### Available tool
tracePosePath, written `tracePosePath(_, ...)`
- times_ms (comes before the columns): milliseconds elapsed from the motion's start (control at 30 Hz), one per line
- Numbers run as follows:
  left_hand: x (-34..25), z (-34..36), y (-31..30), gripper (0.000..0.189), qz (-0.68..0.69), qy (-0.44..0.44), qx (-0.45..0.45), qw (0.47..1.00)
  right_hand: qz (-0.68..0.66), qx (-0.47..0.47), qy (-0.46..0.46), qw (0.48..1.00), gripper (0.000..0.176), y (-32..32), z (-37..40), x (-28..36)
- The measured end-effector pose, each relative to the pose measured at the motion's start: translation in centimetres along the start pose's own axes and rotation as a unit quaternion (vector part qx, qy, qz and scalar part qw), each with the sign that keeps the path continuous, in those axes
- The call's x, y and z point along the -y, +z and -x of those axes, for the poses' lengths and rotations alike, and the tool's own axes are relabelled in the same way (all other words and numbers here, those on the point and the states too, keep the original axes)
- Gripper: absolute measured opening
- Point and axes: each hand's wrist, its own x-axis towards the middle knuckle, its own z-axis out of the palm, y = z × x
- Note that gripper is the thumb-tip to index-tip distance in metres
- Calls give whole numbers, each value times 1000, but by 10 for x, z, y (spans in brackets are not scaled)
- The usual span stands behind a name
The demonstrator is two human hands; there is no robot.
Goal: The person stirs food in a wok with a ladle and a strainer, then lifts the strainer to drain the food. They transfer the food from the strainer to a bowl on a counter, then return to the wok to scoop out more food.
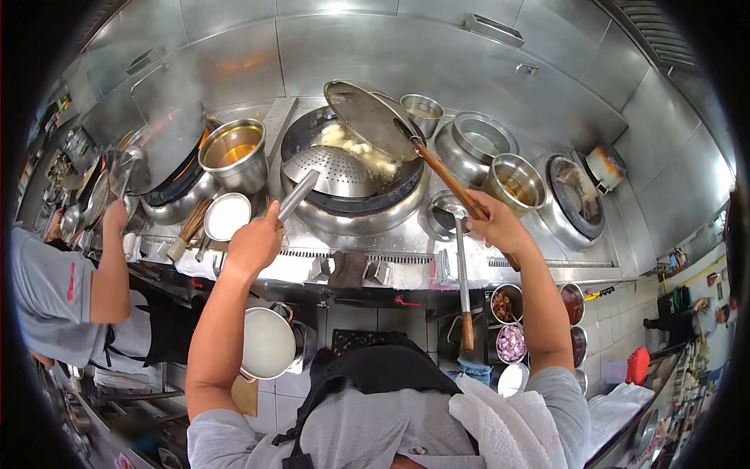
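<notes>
My left hand (256, 241) is wrapped round the metal handle of a perforated ladle (334, 170), whose bowl hangs over the near left part of a large wok (293, 143). Pale yellowish pieces (351, 145) lie in the wok. With its fingers round a long wooden handle, my right hand (497, 223) holds a wide round strainer (369, 117), tilted above the wok's far right side. Below my right hand, a second ladle (461, 266) rests with its bowl on the counter and its wooden handle toward me.
A steel pot of amber liquid (233, 146) and a white bowl (227, 216) stand left of the wok. Right of it are several pots, one with golden liquid (516, 183). A co-worker (70, 289) stands at far left. Chopped purple onion (512, 344) sits below right.
</notes>
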Motion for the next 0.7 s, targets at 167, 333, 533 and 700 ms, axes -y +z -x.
tracePosePath(167, 0, 1, -1, 57, -2, 1, -2, 1000, -2, -42, -9, 999, 62, 3, 39, 6)
tracePosePath(333, -4, 3, -4, 57, -2, 4, 1, 1000, -18, -37, -11, 999, 61, 17, 41, -10)
tracePosePath(533, -3, 3, -4, 57, -9, 6, 4, 1000, 4, -18, -29, 999, 65, 57, -28, -47)
tracePosePath(700, -14, 8, -18, 57, -19, -9, 19, 1000, 29, -22, 12, 999, 64, 61, -56, -13)
